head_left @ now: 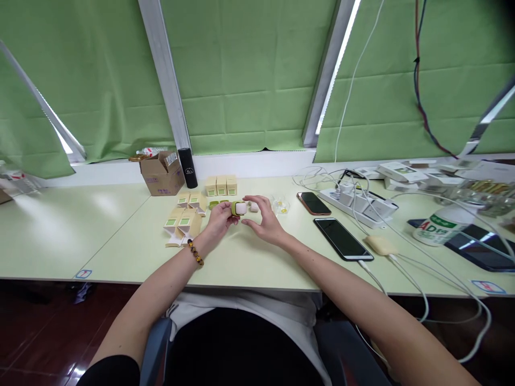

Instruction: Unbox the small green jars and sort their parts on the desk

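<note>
Pale green desk under green window blinds, person seated, both hands at frame centre.
Left hand [219,219] grips a small white capsule-shaped case with a green band [239,208], held just above the pale green tabletop [120,236]; right hand [265,222] half open, fingertips beside the case, touching or not unclear. Small cream-and-green cardboard boxes [185,220] lie left of centre; two black smartphones [341,238] and a white power strip [362,206] sit at right.
</note>
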### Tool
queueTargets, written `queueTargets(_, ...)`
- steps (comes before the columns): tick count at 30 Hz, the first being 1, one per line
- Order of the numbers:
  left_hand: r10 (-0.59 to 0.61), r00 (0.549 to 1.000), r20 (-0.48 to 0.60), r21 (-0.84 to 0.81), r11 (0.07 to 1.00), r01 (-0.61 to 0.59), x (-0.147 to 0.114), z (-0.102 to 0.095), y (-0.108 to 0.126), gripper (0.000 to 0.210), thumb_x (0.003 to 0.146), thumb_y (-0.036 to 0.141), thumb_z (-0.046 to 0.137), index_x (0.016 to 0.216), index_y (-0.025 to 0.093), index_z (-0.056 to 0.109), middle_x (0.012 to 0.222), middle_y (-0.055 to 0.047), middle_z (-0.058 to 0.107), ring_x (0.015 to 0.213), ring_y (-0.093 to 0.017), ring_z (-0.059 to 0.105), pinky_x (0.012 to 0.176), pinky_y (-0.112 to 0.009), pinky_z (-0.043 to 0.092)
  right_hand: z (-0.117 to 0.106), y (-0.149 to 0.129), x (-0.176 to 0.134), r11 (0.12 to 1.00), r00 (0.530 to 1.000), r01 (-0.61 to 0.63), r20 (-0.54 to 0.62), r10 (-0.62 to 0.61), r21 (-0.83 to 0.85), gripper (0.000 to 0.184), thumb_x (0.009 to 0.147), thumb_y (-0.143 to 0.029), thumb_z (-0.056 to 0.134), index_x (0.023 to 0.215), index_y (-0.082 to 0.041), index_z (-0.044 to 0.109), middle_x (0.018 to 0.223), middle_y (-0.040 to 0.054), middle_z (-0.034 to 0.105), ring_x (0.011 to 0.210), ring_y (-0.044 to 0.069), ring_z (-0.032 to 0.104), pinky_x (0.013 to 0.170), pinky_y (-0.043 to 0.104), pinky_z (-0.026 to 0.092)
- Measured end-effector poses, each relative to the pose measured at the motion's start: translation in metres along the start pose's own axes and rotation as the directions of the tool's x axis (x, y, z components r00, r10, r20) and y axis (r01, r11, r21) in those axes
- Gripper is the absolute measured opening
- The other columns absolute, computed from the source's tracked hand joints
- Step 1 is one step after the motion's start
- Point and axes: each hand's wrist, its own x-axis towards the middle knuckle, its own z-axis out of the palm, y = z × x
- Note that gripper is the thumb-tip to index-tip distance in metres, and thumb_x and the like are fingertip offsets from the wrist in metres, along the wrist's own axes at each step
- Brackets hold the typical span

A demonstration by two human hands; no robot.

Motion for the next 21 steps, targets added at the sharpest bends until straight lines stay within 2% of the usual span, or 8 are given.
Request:
queueTargets(5, -0.04, 0.997, 0.06, 0.003, 0.999, 0.04, -0.006, 0.007, -0.001, 0.028, 0.074, 0.022, 0.086, 0.082, 0.015, 0.061, 0.068, 0.001, 0.061, 0.05, -0.007, 0.052, 0.048, -0.022, 0.039, 0.007, -0.006, -0.001, 0.998, 0.999, 0.001, -0.044, 0.002, 0.059, 0.044, 0.089, -0.03, 0.075, 0.131, -0.033, 0.059, 0.134, 0.0106, 0.063, 0.134, 0.033, 0.053, 0.116, 0.059, 0.045)
queueTargets(10, -0.049, 0.993, 0.107, 0.009, 0.999, 0.049, -0.01, 0.011, 0.0, 0.03, 0.074, 0.028, 0.089, 0.084, 0.015, 0.063, 0.073, 0.0, 0.063, 0.056, -0.007, 0.054, 0.051, -0.021, 0.04, 0.003, -0.012, 0.0, 0.99, 0.997, -0.002, -0.071, 0.012, 0.144, 0.038, 0.088, -0.03, 0.076, 0.123, -0.033, 0.062, 0.13, 0.0087, 0.068, 0.132, 0.033, 0.056, 0.116, 0.058, 0.046)
queueTargets(13, -0.087, 0.985, 0.149, 0.101, 0.992, 0.072, -0.007, 0.009, -0.004, 0.027, 0.076, 0.03, 0.087, 0.082, 0.015, 0.064, 0.075, -0.003, 0.065, 0.061, -0.009, 0.058, 0.053, -0.021, 0.043, 0.001, -0.015, 0.0, 0.979, 0.997, -0.031, -0.064, 0.045, 0.201, 0.037, 0.086, -0.03, 0.078, 0.12, -0.032, 0.063, 0.13, 0.0079, 0.069, 0.131, 0.031, 0.058, 0.115, 0.056, 0.046)
queueTargets(15, -0.093, 0.986, 0.136, 0.208, 0.976, 0.064, -0.003, 0.007, -0.007, 0.021, 0.079, 0.027, 0.082, 0.082, 0.014, 0.067, 0.075, -0.004, 0.066, 0.063, -0.011, 0.059, 0.055, -0.022, 0.044, -0.001, -0.013, -0.001, 0.966, 0.993, -0.078, -0.065, 0.097, 0.248, 0.038, 0.084, -0.031, 0.08, 0.118, -0.03, 0.064, 0.127, 0.0074, 0.07, 0.126, 0.03, 0.061, 0.113, 0.054, 0.047)
queueTargets(18, 0.034, 0.998, 0.047, 0.364, 0.93, -0.049, 0.0, 0.002, -0.01, 0.013, 0.083, 0.019, 0.076, 0.094, 0.015, 0.071, 0.078, -0.005, 0.069, 0.071, -0.014, 0.063, 0.061, -0.024, 0.047, -0.001, -0.005, -0.001, 0.945, 0.983, -0.124, -0.091, 0.158, 0.303, 0.04, 0.081, -0.033, 0.082, 0.116, -0.029, 0.064, 0.12, 0.006, 0.07, 0.117, 0.028, 0.065, 0.109, 0.05, 0.049)
queueTargets(21, 0.285, 0.958, 0.046, 0.498, 0.824, -0.269, -0.003, -0.002, -0.005, 0.027, 0.085, 0.014, 0.074, 0.111, 0.019, 0.072, 0.103, -0.009, 0.075, 0.098, -0.021, 0.069, 0.079, -0.03, 0.052, -0.001, 0.001, -0.001, 0.942, 0.979, -0.124, -0.117, 0.167, 0.312, 0.04, 0.08, -0.036, 0.084, 0.115, -0.029, 0.064, 0.118, 0.0052, 0.069, 0.113, 0.027, 0.064, 0.107, 0.048, 0.05)
